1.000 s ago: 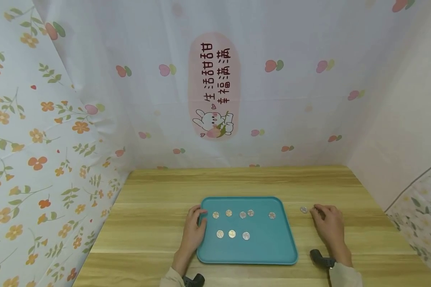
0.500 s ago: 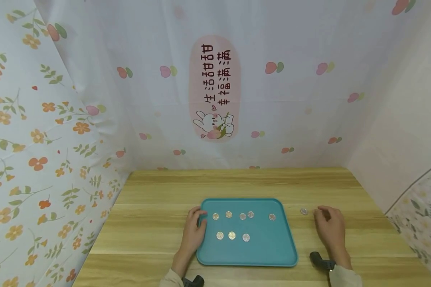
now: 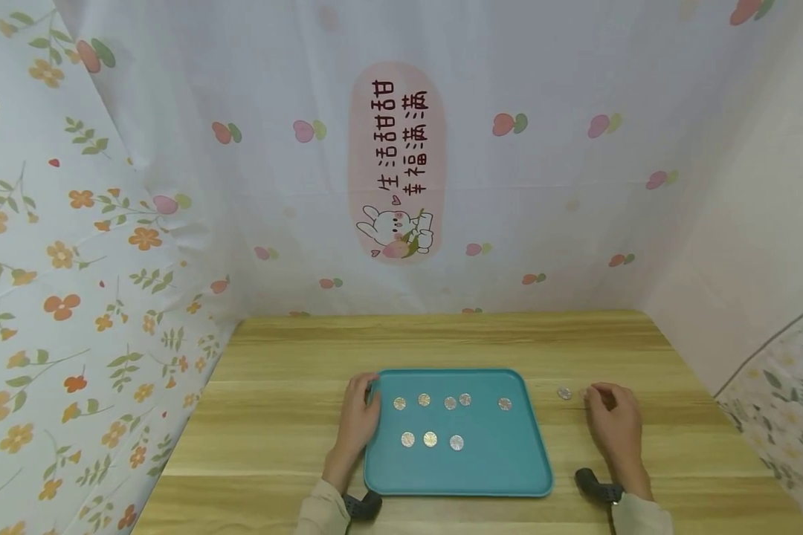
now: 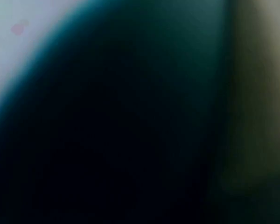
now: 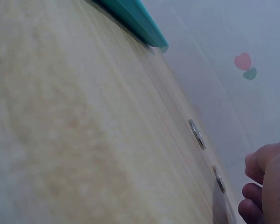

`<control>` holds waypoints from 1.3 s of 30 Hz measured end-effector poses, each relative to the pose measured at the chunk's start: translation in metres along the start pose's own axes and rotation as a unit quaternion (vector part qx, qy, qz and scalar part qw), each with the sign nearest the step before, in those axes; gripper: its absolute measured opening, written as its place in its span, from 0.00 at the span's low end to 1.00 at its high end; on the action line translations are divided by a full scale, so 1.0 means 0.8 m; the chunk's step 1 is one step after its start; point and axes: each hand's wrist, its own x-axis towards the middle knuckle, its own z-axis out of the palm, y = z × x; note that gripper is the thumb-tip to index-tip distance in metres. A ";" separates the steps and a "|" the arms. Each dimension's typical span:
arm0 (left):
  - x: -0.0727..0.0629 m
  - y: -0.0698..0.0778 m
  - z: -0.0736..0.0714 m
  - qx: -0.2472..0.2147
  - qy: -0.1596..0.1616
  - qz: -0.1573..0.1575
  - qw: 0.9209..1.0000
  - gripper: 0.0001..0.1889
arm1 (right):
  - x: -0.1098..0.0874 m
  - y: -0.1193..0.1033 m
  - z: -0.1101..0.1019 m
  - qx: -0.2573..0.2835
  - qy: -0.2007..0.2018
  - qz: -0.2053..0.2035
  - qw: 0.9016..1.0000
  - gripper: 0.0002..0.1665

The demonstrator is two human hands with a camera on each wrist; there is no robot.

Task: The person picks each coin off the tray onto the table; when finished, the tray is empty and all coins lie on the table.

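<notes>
In the head view my left hand (image 3: 358,410) holds the left rim of a teal tray (image 3: 475,475), its thumb and fingers along that edge near the far left corner. Several gold and silver coins lie flat in the tray, among them a gold coin (image 3: 430,439) and a silver coin (image 3: 456,443). To the tray's right, my right hand (image 3: 616,423) hovers over the table with loosely bent fingers. One coin (image 5: 219,179) lies close to its fingertips, a small gap showing in the right wrist view. Beside it rests another silver coin (image 3: 564,393).
The wooden table (image 3: 294,349) reaches back to a white printed curtain (image 3: 542,193). Patterned cloth (image 3: 60,297) hangs at the left and a pale panel (image 3: 729,245) stands at the right. Dark teal at close range blocks most of the left wrist view.
My right fingers have lifted off the coin near them and drawn slightly right. My left fingers have pulled back from over the tray to its edge. The coins in the tray have kept their places.
</notes>
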 end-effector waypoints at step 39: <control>0.077 -0.043 -0.032 0.045 -0.124 0.097 0.986 0.21 | -0.027 -0.084 0.103 -0.076 -0.159 -0.343 0.923 0.12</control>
